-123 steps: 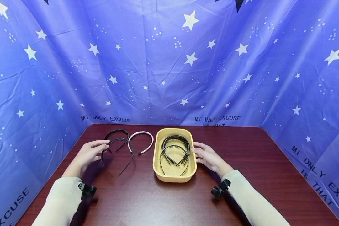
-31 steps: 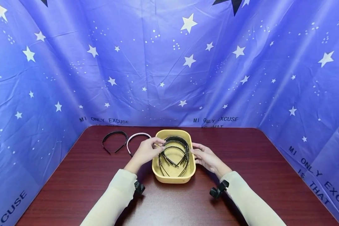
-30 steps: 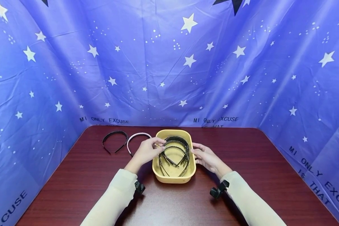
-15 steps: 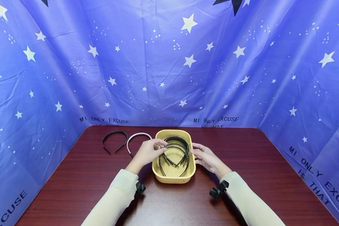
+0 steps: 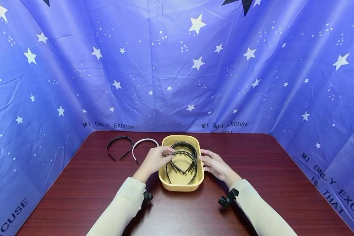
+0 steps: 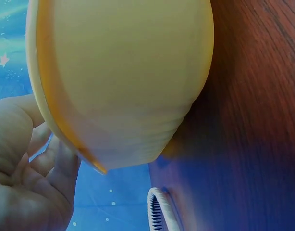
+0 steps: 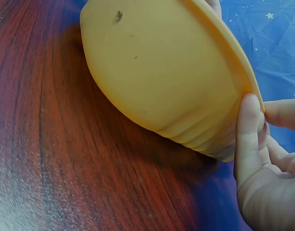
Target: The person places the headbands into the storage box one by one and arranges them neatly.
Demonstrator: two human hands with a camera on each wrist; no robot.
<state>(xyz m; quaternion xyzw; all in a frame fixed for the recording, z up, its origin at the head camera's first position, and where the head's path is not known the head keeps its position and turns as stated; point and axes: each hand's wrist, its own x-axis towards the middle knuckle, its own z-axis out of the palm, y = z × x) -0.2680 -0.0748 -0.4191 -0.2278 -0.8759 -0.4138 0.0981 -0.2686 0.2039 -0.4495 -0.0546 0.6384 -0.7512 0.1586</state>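
A yellow plastic basket (image 5: 181,187) stands mid-table with several black toothed headbands (image 5: 191,149) overlapping in it. My left hand (image 5: 155,160) reaches over its left rim and pinches the side of a thin black headband (image 5: 184,153) low inside. The fingertips on that headband are hidden by the wall in the left wrist view, where the left hand (image 6: 30,187) shows beyond the rim. At the basket's right side my right hand (image 5: 217,165) grips the rim. In the right wrist view one finger of the right hand (image 7: 270,173) presses the outer wall (image 7: 162,72).
A black headband (image 5: 120,139) lies on the table at the back left. Beside it a pale pink headband (image 5: 144,141) lies close to the basket's left side, partly behind my left hand. Around the dark red table (image 5: 238,150) hangs a blue curtain (image 5: 153,65) with stars.
Four seconds ago my left hand held the thin black headband over the table at left; it came right into the basket. In the last second that headband sank slightly toward me. My right hand stayed.
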